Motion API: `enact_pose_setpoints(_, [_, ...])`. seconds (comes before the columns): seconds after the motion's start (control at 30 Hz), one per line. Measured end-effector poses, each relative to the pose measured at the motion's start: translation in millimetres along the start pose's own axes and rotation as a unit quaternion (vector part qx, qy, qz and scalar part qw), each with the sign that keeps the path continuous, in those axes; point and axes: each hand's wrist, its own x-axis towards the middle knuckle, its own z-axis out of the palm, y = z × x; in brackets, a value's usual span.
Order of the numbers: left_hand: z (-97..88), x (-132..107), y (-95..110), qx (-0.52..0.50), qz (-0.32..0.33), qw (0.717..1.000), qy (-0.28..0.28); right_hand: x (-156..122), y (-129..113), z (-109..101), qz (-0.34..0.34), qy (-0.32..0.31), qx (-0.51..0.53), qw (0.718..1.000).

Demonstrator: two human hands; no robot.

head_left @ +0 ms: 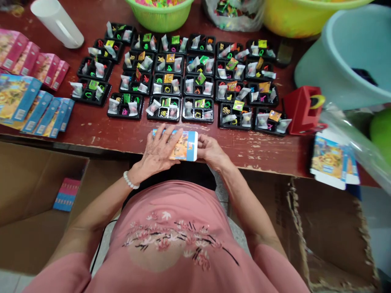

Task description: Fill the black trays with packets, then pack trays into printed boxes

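A flat printed card box (183,145) in blue, white and orange lies at the front edge of the worn red table (91,130). My left hand (157,148), with a white bead bracelet on its wrist, rests spread over the box's left part. My right hand (210,151) grips the box's right end. Just beyond the box stand several black compartment trays (163,108), holding small clear packets, colourful plastic pieces and small printed cards. Part of the box is hidden under my fingers.
Stacks of pink boxes (30,57) and blue printed boxes (18,97) lie at the left. A white cup (56,22), green basket (160,14) and yellow basin (308,12) stand behind. At the right are a pale blue bucket (342,57) and red holder (302,110). Cardboard cartons (324,232) sit below.
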Motion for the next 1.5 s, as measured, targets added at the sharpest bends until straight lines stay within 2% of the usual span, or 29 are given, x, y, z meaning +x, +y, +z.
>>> enact_pose_setpoints(0.07, [-1.3, -5.2, 1.0, -0.037, 0.002, 0.999, 0.019, -5.5, 1.1, 5.0, -0.047, 0.044, -0.028, 0.997])
enact_pose_setpoints(0.13, [-4.8, -14.1, 2.9, -0.109, -0.003, 0.992, 0.062, -14.4, -0.1, 6.4, -0.125, 0.107, -0.081, 0.983])
enact_pose_setpoints(0.2, [-9.5, -25.4, 7.2, -0.224, -0.04, 0.965, 0.132, -23.7, -2.7, 7.8, -0.197, 0.15, -0.136, 0.959])
enact_pose_setpoints(0.27, [-14.0, -37.3, 14.2, -0.367, -0.113, 0.904, 0.187, -30.8, -3.9, 13.3, -0.231, 0.119, -0.165, 0.951])
enact_pose_setpoints(0.37, [-16.9, -52.6, 26.3, -0.548, -0.193, 0.795, 0.176, -35.9, 3.2, 32.0, -0.229, 0.034, -0.126, 0.965])
enact_pose_setpoints(0.4, [-16.2, -57.2, 29.6, -0.576, -0.201, 0.775, 0.168, -36.9, 8.2, 39.5, -0.23, 0.035, -0.104, 0.967])
enact_pose_setpoints(0.43, [-14.5, -61.7, 32.4, -0.585, -0.205, 0.766, 0.168, -38.0, 14.2, 46.5, -0.234, 0.049, -0.087, 0.967])
enact_pose_setpoints(0.53, [-2.9, -77.0, 38.0, -0.554, -0.218, 0.775, 0.214, -43.2, 34.5, 59.9, -0.23, 0.074, -0.065, 0.968])
enact_pose_setpoints(0.67, [17.3, -97.8, 40.7, -0.539, -0.198, 0.77, 0.277, -53.6, 53.8, 57.4, -0.2, 0.027, -0.082, 0.976])
enact_pose_setpoints(0.73, [21.1, -103.4, 38.0, -0.544, -0.183, 0.771, 0.277, -56.9, 55.0, 51.5, -0.187, 0.001, -0.097, 0.977])
enact_pose_setpoints(0.8, [18.0, -104.2, 32.5, -0.552, -0.171, 0.775, 0.258, -56.6, 49.5, 45.0, -0.195, -0.013, -0.12, 0.973])
enact_pose_setpoints(0.93, [0.7, -94.8, 20.9, -0.515, -0.147, 0.8, 0.27, -45.4, 29.3, 36.4, -0.28, 0.037, -0.183, 0.942])
enact_pose_setpoints(1.0, [-5.4, -88.1, 18.9, -0.494, -0.134, 0.807, 0.294, -39.4, 22.6, 35.3, -0.285, 0.039, -0.168, 0.943])
enact_pose_setpoints(1.13, [-9.1, -78.4, 22.6, -0.502, -0.145, 0.794, 0.31, -37.5, 21.2, 33.7, -0.273, 0.058, -0.108, 0.954])
enact_pose_setpoints(1.2, [-12.3, -75.2, 23.2, -0.496, -0.15, 0.805, 0.288, -39.5, 22.3, 28.4, -0.292, 0.062, -0.14, 0.944])
enact_pose_setpoints(1.33, [-27.4, -69.3, 15.5, -0.481, -0.114, 0.848, 0.191, -36.5, 20.9, 12.0, -0.32, -0.005, -0.241, 0.916])
enact_pose_setpoints(1.5, [-41.4, -63.1, 10.6, -0.508, -0.153, 0.837, 0.133, -30.9, 8.3, 9.2, -0.24, -0.004, -0.239, 0.941])
